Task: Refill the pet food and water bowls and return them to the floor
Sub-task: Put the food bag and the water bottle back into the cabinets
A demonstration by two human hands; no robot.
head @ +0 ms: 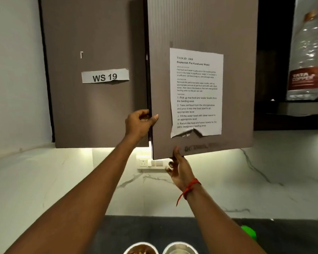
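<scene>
Watching both hands working the cabinet door [200,33], which is hanging ajar. The left hand [140,123] is clamping the door's free vertical edge, fingers curling round behind it and thumb lying on the front face. The right hand [179,168] is sitting lower, pinching the door's bottom edge with the thumb pressing the front and the fingers curling underneath. A red thread [188,189] is looping that wrist.

Both bowls are sitting on the dark counter [117,233], well below the hands and between the forearms, and the frame's bottom edge is cutting them off. The food bowl [140,249] is showing a steel rim and brown kibble inside. The water bowl [180,248] is sitting just beside it on the right-hand side, with a shiny steel interior. I'm not able to tell its contents.

A clear plastic bottle [307,52] with a red-brown label is standing on a shelf up and right of the right hand. A printed sheet [196,92] is hanging on the door just above that hand. A "WS 19" label [105,76] is sticking to the neighbouring door [90,33], up-left of the left hand. A wall socket [151,163] is showing just beside the right hand's fingers. A green object [249,232] is blurring out right of the right forearm, and I'm not identifying it.
</scene>
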